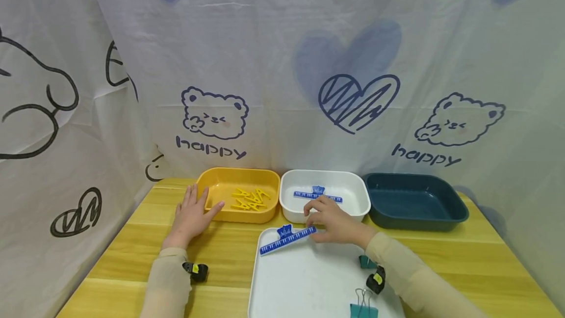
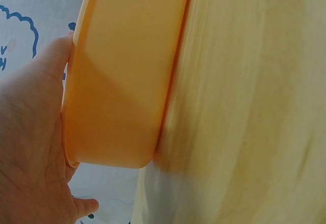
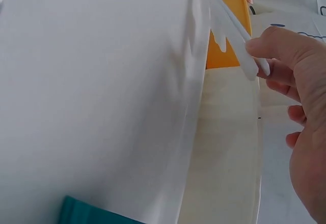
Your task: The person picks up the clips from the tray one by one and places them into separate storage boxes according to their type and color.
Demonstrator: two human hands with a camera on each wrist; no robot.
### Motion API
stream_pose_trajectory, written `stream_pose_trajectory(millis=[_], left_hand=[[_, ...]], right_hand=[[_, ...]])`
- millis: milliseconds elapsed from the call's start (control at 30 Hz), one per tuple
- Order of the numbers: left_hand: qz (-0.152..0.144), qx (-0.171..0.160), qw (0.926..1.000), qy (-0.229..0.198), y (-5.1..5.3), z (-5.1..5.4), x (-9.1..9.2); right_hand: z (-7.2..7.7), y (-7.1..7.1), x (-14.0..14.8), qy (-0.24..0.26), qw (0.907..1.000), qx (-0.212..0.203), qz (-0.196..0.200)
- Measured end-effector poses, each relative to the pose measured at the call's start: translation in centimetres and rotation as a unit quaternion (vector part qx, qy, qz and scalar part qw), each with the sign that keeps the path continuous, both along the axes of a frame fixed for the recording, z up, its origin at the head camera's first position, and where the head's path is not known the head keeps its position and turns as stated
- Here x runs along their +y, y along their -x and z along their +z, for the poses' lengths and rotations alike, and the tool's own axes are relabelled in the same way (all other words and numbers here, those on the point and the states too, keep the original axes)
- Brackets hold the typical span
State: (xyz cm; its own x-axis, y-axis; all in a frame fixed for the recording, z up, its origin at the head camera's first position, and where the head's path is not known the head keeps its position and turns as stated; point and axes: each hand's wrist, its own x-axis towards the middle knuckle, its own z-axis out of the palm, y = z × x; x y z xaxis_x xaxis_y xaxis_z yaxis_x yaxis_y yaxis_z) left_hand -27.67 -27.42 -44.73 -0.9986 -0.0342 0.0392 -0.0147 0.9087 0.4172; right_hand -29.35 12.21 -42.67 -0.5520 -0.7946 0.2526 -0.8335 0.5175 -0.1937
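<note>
My right hand (image 1: 337,221) pinches the right end of a long blue clip (image 1: 287,242) with a piano-key pattern. The clip is tilted over the far left part of a white tray (image 1: 304,283); in the right wrist view its pale edge (image 3: 234,35) shows between thumb and fingers. A similar blue clip (image 1: 331,198) lies in the white bin (image 1: 287,210) just beyond. My left hand (image 1: 192,217) rests on the left front corner of the yellow bin (image 1: 247,216), fingers spread. Inside that bin lie several small yellow clothespins (image 1: 250,200).
Right of the white bin stands a dark blue bin (image 1: 419,215). On the tray's right side are teal binder clips (image 1: 364,311), one partly hidden by the right forearm. A wooden table (image 1: 220,264) bears everything, with a printed cloth (image 1: 273,63) hanging behind.
</note>
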Motion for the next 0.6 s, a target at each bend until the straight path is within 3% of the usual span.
stream_pose_trajectory(millis=[233, 600], left_hand=[[0.003, 0.002, 1.0000, -0.002, -0.06, -0.02, 0.00], [0.006, 0.006, 0.9999, -0.007, 0.05, 0.14, -0.11]], right_hand=[[0.00, 0.11, 0.21, 0.025, 0.9997, 0.006, 0.004], [0.52, 0.44, 0.72, 0.056, 0.9980, 0.020, -0.022]])
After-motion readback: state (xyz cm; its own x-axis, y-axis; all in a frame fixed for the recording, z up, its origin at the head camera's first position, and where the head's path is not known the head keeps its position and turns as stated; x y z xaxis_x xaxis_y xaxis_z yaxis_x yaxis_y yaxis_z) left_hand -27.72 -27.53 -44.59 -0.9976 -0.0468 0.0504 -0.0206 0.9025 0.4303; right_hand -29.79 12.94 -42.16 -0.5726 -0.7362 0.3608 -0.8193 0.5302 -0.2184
